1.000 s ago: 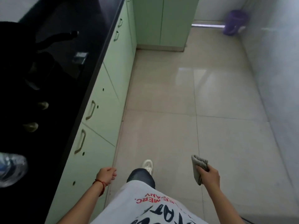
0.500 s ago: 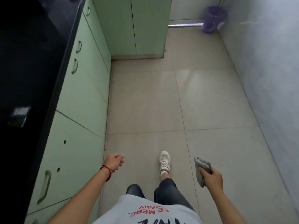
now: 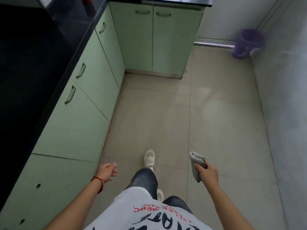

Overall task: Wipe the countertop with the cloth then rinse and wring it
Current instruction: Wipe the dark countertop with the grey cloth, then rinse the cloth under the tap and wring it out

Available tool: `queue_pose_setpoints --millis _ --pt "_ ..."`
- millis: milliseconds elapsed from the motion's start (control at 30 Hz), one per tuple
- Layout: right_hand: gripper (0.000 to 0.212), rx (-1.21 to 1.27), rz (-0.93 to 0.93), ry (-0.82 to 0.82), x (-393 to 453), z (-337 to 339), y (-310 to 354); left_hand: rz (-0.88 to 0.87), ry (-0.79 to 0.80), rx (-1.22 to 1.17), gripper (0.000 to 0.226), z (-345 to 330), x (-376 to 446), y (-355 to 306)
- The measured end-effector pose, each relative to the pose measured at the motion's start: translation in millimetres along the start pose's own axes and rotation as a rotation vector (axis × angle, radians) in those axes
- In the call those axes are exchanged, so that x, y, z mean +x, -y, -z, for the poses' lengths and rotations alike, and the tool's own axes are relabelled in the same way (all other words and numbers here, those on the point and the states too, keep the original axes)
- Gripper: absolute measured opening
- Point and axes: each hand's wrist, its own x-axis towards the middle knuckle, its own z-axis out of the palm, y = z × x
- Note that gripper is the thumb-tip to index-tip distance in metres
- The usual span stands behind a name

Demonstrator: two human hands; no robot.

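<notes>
A folded grey cloth (image 3: 195, 161) hangs from my right hand (image 3: 207, 171), which grips it at waist height over the floor on the right. My left hand (image 3: 107, 172) swings free at my side, fingers loosely curled, holding nothing, a red string around its wrist. The black countertop (image 3: 33, 63) runs along the left, well away from both hands, and turns across the far end (image 3: 159, 0). No sink or tap is in view.
Pale green cabinets (image 3: 93, 90) with metal handles stand under the counter on the left and ahead. A purple bucket (image 3: 245, 42) and a metal pipe (image 3: 214, 45) sit in the far right corner. A grey wall (image 3: 285, 113) lines the right. Beige tiled floor (image 3: 166, 113) lies ahead of my feet.
I have walked forward along the counter; the far cabinets and purple bucket are closer and the counter items have left the view. The cloth stays in my right hand.
</notes>
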Motion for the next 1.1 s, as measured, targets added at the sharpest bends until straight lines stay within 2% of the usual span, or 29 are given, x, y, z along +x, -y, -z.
queue_pose_setpoints --millis 167,400,700,967,1100 --pt "0.001 -0.02 0.006 -0.014 89 -7 70 0.02 -0.021 -0.019 0.026 -11 59 -83" --pt "0.012 0.002 -0.054 -0.077 190 -8 164 -0.017 0.017 0.033 0.026 -30 124 -239" --pt "0.006 0.047 -0.048 -0.069 321 -12 269 -0.167 0.074 0.054 0.025 -74 193 -450" --pt "0.012 0.051 0.025 -0.025 451 -22 400 -0.109 0.015 0.047 0.024 -87 251 -561" --pt "0.008 -0.018 0.116 0.028 501 -32 469 -0.092 -0.024 -0.008 0.024 -81 272 -606"
